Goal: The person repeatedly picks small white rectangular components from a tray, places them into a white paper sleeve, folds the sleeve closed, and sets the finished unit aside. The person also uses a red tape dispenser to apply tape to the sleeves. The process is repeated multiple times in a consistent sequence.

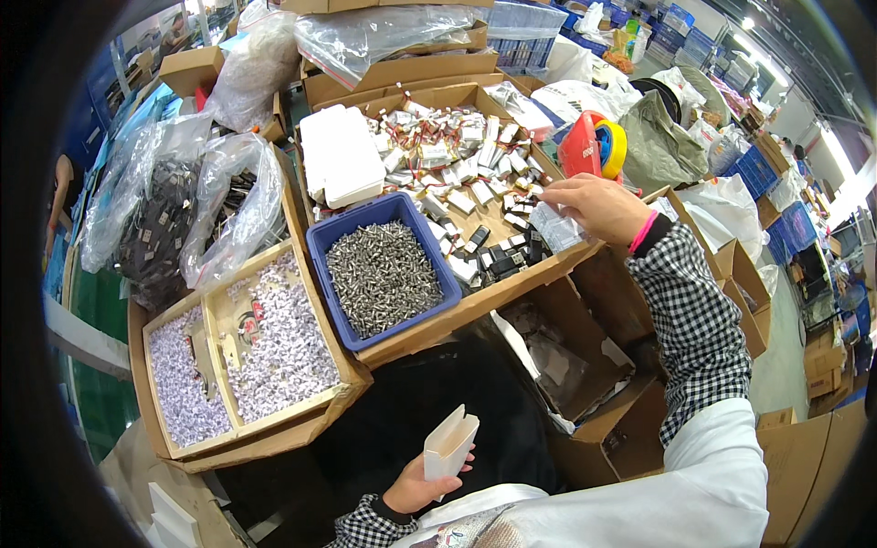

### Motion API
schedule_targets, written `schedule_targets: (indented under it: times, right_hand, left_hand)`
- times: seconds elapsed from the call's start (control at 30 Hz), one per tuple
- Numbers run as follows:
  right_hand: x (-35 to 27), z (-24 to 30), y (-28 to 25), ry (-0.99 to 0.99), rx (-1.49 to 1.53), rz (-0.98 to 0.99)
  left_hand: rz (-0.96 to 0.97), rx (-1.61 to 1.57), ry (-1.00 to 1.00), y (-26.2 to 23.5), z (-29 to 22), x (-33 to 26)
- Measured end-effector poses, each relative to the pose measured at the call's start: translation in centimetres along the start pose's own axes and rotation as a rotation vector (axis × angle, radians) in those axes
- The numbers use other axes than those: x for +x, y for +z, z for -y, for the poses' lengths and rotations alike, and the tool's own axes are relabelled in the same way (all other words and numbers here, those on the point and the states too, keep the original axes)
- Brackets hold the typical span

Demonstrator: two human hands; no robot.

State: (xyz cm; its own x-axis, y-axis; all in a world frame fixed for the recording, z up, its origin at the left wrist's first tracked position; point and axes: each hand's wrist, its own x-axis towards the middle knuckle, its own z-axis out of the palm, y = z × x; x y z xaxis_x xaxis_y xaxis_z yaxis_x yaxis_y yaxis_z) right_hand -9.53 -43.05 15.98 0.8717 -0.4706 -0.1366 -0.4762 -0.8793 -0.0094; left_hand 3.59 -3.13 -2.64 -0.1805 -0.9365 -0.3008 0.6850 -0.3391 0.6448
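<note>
My left hand (413,490) is wrapped round a small white box (445,449) whose top stands open, held low near my body. Stretched out over the right side of a large cardboard box (475,304), my right hand (598,210) has its fingers bent down and drawn together. Just below the fingers are small clear plastic bags (555,228); whatever is in the fingertips is too small to make out. Small silver battery packs (434,151) with thin wires fill much of the box. Black small devices (504,258) lie at its front, near my right hand.
A blue basket (315,247) of small metal cylinders stands in the box's front left corner, by a white container (340,155). Left is a wooden tray (224,365) of small white parts. A yellow tape roll (612,151) and red dispenser (580,146) lie beyond my right hand.
</note>
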Motion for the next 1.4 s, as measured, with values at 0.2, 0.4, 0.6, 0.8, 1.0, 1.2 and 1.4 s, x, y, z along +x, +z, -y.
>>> schedule_targets:
  times: [0.2, 0.4, 0.6, 0.8, 1.0, 1.2, 1.4]
  right_hand:
    - [-2.8, -0.2, -1.4, -0.133, 0.088, -0.326]
    - [-2.9, 0.0, -4.4, -0.023, 0.212, 0.003]
    - [0.3, 2.1, -4.8, -0.123, 0.43, 0.004]
    - [7.1, 4.5, -0.8, -0.149, 0.391, 0.194]
    - [9.6, 4.6, 0.3, -0.028, 0.213, 0.459]
    - [9.0, 5.0, 0.6, -0.123, 0.313, 0.506]
    - [8.7, 3.4, -0.3, -0.143, 0.405, 0.373]
  left_hand:
    - [-0.016, -0.023, -0.025, -0.1, 0.2, -0.1]
    - [0.01, -0.017, -0.028, 0.0, 0.2, 0.0]
    - [0.018, -0.048, -0.003, -0.3, 0.3, 0.1]
    - [0.025, 0.004, -0.039, -1.0, 0.9, 0.0]
    - [-0.004, -0.018, -0.018, -1.6, 0.8, -0.3]
    - [-0.015, -0.051, -0.016, -1.7, 0.9, -0.3]
    - [-0.011, -0.051, -0.03, -1.8, 0.9, -0.4]
